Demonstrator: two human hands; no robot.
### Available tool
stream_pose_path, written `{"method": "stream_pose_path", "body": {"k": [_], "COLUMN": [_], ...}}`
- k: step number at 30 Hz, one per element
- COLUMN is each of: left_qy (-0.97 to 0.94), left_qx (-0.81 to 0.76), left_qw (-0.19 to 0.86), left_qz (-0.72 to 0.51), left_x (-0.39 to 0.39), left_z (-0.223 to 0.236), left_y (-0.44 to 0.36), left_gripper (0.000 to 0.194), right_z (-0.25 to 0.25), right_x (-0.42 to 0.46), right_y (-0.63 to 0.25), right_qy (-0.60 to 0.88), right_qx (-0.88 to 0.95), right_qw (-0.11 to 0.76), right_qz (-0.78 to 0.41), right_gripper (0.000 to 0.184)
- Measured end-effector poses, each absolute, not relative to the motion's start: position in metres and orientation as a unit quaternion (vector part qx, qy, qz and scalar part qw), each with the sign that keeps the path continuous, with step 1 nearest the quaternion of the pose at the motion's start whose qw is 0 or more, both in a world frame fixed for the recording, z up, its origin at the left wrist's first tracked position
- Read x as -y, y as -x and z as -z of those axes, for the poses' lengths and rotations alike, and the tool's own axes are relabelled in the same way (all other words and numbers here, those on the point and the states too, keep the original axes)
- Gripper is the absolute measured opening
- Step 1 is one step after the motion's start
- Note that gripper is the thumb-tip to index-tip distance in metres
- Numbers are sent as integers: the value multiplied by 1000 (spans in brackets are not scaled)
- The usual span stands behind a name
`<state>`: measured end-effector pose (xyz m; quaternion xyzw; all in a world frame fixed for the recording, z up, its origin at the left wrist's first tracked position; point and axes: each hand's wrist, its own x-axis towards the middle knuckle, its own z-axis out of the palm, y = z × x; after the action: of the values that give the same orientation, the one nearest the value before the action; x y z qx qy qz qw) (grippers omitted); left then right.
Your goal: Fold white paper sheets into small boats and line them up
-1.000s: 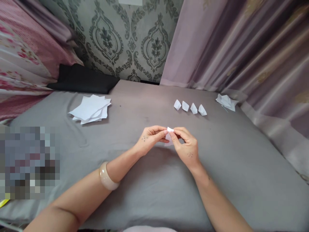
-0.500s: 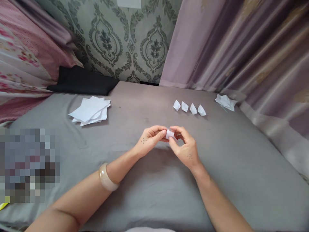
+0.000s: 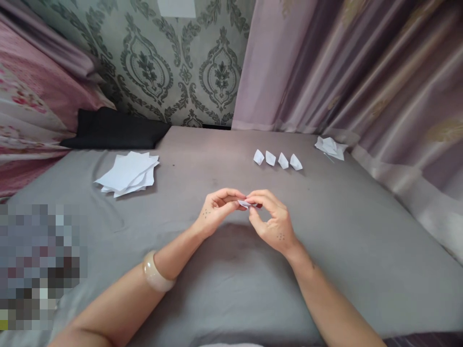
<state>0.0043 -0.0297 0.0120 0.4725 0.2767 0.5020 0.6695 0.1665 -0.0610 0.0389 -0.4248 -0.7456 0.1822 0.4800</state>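
Note:
Between my two hands is a small piece of folded white paper [image 3: 246, 204], seen nearly edge-on and partly covered by fingers. My left hand [image 3: 220, 210] pinches its left end between thumb and fingers. On the other end, the fingers and thumb of my right hand [image 3: 271, 217] close round the paper. Both hands are held above the grey sheet [image 3: 202, 289]. Beyond them, several small folded paper shapes [image 3: 270, 158] stand in a row.
A loose stack of white paper sheets [image 3: 127, 172] lies to the left. More paper pieces [image 3: 331, 147] lie at the far right by the mauve curtain [image 3: 282, 67]. A black cloth [image 3: 115, 129] is at the back left. A blurred-out patch covers the left edge.
The folded paper has been tilted, from showing a broad face to lying nearly edge-on. My right fingers have moved in closer over it. The view has shifted slightly.

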Motion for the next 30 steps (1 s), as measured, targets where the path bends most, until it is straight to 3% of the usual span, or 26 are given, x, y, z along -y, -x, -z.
{"method": "stream_pose_path", "body": {"k": [7,30], "left_qy": [-485,-440], "left_qx": [-269,-339], "left_qw": [661,682], "left_qz": [-506,-475], "left_x": [30,31], "left_z": [-11,-13], "left_y": [-5,-11], "left_gripper": [13,21], "right_z": [-40,-36], "right_x": [61,56], "right_y": [-166,-171], "right_qy": [438,476], "right_qx": [733,706], "right_qw": [489,458], "right_qz": [-178,-257], "right_gripper": [16,14]}}
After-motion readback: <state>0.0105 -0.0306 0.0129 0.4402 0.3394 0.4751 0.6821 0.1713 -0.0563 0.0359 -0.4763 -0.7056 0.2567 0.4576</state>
